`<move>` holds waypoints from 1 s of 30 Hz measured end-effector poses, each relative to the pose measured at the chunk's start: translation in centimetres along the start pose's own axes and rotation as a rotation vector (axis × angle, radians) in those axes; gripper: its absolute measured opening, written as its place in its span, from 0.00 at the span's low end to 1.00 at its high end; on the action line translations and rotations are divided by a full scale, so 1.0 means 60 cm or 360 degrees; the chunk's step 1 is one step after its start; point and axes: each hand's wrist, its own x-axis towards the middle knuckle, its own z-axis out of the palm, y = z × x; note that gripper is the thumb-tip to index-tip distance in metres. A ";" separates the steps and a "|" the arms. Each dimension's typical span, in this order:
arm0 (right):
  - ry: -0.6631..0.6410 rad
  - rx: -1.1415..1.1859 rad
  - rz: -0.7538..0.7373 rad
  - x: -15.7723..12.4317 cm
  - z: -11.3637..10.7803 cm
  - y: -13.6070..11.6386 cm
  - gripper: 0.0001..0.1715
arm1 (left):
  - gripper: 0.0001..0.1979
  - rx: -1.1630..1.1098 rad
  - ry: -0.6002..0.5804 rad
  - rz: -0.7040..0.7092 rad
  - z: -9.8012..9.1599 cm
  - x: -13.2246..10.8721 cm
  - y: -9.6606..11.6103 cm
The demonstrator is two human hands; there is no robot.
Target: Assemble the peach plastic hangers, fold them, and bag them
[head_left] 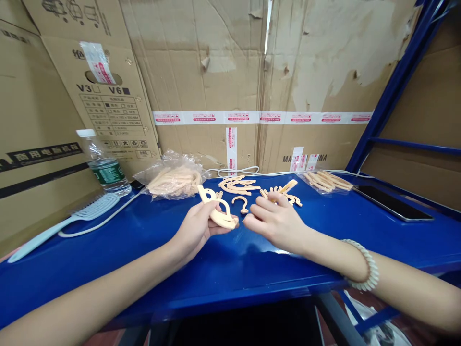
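My left hand [196, 227] is closed on a peach plastic comb piece [216, 207] with a looped shape, held just above the blue table [223, 269]. My right hand [275, 221] lies palm down beside it, fingers spread over loose peach parts [284, 192]; it holds nothing that I can see. A small hook-shaped peach part [242, 203] lies between the two hands. Several curved peach pieces [237, 185] are piled just behind it.
A plastic bag of peach parts [173, 179] sits at the back left, another bag [327, 180] at the back right. A water bottle [104, 166], a light blue comb [68, 218], a white cable [108, 218] and a dark tablet [392, 203] are on the table. Cardboard boxes [230, 72] wall the back.
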 end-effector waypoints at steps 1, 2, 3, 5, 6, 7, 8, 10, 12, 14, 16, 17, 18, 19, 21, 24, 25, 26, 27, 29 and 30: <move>0.0044 0.0065 0.0079 -0.002 -0.001 0.013 0.14 | 0.08 -0.0052 0.0038 -0.0046 0.000 0.003 0.002; 0.0070 0.0160 0.0200 -0.005 -0.003 0.030 0.12 | 0.07 -0.0079 0.0062 -0.0076 0.000 0.005 0.004; 0.0086 0.0283 0.0358 -0.009 -0.003 0.049 0.09 | 0.07 -0.0085 0.0070 -0.0091 0.000 0.006 0.005; 0.0028 0.0507 0.0638 -0.019 -0.003 0.090 0.03 | 0.09 -0.0077 0.0063 -0.0117 0.002 0.005 0.006; -0.0035 0.0571 0.0679 -0.025 -0.002 0.108 0.04 | 0.09 -0.0071 0.0048 -0.0139 0.003 0.004 0.006; -0.0094 0.0606 0.0668 -0.029 0.001 0.123 0.03 | 0.09 -0.0066 0.0026 -0.0164 0.005 0.002 0.005; -0.0176 0.0639 0.0624 -0.033 0.004 0.133 0.03 | 0.09 -0.0061 0.0004 -0.0183 0.006 0.000 0.005; -0.0343 0.0757 0.0492 -0.037 0.012 0.138 0.04 | 0.08 -0.0054 -0.0031 -0.0195 0.008 -0.002 0.004; -0.0508 0.0941 0.0404 -0.035 0.020 0.128 0.06 | 0.07 -0.0044 -0.0040 -0.0194 0.007 -0.003 0.003; -0.0633 0.1096 0.0359 -0.032 0.027 0.111 0.06 | 0.07 -0.0037 -0.0017 -0.0193 0.006 -0.003 0.001; -0.0719 0.1174 0.0343 -0.029 0.032 0.097 0.08 | 0.07 -0.0036 0.0003 -0.0202 0.005 -0.001 0.001; -0.0752 0.1195 0.0332 -0.029 0.035 0.093 0.09 | 0.07 -0.0038 0.0007 -0.0207 0.004 0.000 0.000; -0.0781 0.1209 0.0322 -0.029 0.037 0.091 0.09 | 0.07 -0.0036 0.0005 -0.0212 0.004 0.000 0.000; -0.0806 0.1215 0.0318 -0.030 0.039 0.091 0.09 | 0.07 -0.0035 0.0001 -0.0217 0.004 0.001 0.000; -0.0857 0.1216 0.0327 -0.033 0.040 0.093 0.07 | 0.08 -0.0026 0.0003 -0.0222 0.005 0.001 0.000; -0.0927 0.1191 0.0366 -0.034 0.036 0.100 0.05 | 0.10 -0.0016 -0.0009 -0.0222 0.006 0.002 0.001; -0.0946 0.1179 0.0380 -0.033 0.034 0.102 0.06 | 0.10 -0.0016 -0.0014 -0.0221 0.006 0.002 0.000; -0.0964 0.1164 0.0395 -0.032 0.031 0.103 0.06 | 0.10 -0.0015 -0.0019 -0.0228 0.006 0.002 0.000; -0.0980 0.1144 0.0413 -0.031 0.028 0.105 0.08 | 0.11 -0.0011 -0.0025 -0.0238 0.006 0.002 -0.001; -0.1001 0.1096 0.0450 -0.030 0.024 0.108 0.11 | 0.11 0.0001 -0.0042 -0.0261 0.006 0.002 -0.002; -0.1008 0.1069 0.0456 -0.031 0.023 0.109 0.11 | 0.10 0.0006 -0.0054 -0.0270 0.006 0.002 -0.004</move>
